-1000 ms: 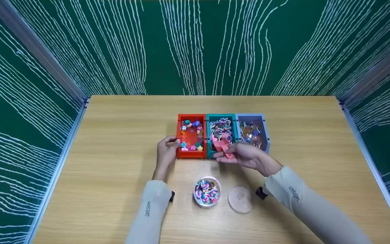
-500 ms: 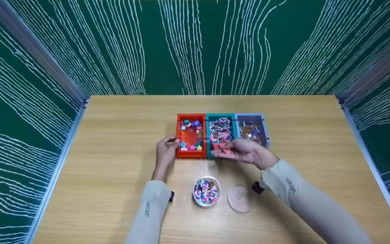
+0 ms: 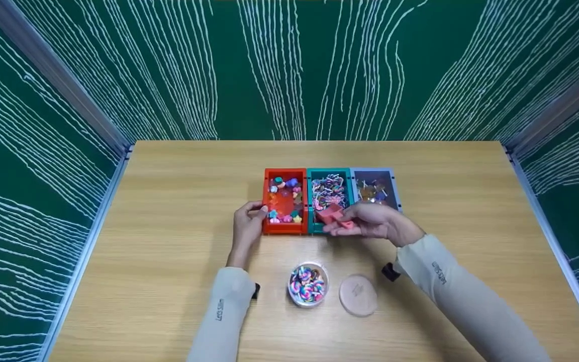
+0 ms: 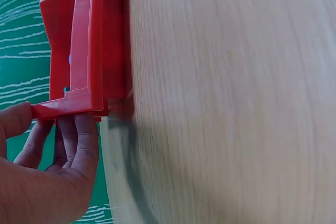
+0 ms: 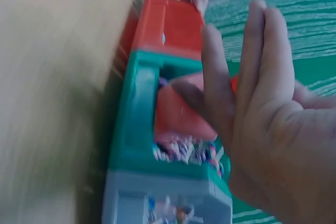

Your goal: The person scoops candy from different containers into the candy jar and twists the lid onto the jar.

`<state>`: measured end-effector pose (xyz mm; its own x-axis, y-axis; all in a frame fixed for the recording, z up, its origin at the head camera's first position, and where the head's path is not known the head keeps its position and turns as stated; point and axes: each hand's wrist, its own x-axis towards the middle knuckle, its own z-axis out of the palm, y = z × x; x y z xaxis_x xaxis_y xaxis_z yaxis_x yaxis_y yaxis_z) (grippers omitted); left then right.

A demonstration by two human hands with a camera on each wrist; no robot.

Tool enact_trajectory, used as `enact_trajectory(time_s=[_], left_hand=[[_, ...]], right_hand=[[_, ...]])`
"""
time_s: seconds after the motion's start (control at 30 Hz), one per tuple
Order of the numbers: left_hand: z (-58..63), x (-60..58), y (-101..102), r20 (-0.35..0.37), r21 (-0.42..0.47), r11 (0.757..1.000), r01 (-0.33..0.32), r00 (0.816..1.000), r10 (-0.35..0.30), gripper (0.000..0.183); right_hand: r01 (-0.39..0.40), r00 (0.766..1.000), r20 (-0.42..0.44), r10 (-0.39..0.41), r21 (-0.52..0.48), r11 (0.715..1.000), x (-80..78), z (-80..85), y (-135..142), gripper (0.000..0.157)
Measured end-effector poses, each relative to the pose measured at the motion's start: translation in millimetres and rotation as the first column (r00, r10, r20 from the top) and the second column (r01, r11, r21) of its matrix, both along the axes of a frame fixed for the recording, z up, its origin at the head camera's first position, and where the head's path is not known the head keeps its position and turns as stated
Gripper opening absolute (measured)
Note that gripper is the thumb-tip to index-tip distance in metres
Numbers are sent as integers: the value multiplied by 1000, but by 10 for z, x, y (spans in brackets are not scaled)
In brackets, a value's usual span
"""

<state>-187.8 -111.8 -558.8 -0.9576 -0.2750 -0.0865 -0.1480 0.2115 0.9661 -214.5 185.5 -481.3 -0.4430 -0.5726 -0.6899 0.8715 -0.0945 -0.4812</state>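
My left hand grips the left rim of the red bin, thumb on top and fingers against the outside, as the left wrist view shows. Over the front of the green bin, my right hand holds a small pink scoop by its handle. Tiny striped lollipop charms fill the green bin below it. In the right wrist view the scoop sits low at the bin's opening, above the charms; its contents are hidden.
A grey-blue bin with clear lollipop charms adjoins the green one on the right. In front stand a round clear tub of swirl lollipop charms and a flat round lid. Small flower-like charms lie in the red bin.
My right hand and the scoop shifted a little left, then back right, and the scoop's tilt changed over the green bin. My left hand stays on the red bin.
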Motion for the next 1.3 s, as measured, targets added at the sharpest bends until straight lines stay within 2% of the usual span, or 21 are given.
enact_trajectory(time_s=[0.13,0.27,0.57,0.77,0.87,1.0,1.13,1.3], left_hand=[[4,-8,2,8,10,1000,-7,1000,6,21],[1,-12,11,14,13,1000,-7,1000,7,20],[20,-13,30,24,33,999,-3,1000,2,21],[10,-13,17,11,32,999,-9,1000,8,20],[-4,-11,12,-5,35,999,-9,1000,9,19],[-18,-8,9,3,34,999,-9,1000,8,21],[-18,-2,2,23,30,1000,-5,1000,4,22],[-10,3,-9,27,35,999,-3,1000,2,22]], right_hand=[[-49,999,-14,49,27,998,-52,-2,51,35],[-66,998,-5,67,61,996,-100,13,65,36],[-77,997,18,76,71,994,-176,75,106,39],[-36,999,33,34,65,997,-130,60,0,39],[-9,1000,12,8,84,996,-75,35,-81,39],[30,998,-60,-22,127,991,23,-39,-170,44],[63,984,-172,-33,171,983,132,-148,-244,47],[91,969,-246,-35,220,971,207,-257,-292,48]])
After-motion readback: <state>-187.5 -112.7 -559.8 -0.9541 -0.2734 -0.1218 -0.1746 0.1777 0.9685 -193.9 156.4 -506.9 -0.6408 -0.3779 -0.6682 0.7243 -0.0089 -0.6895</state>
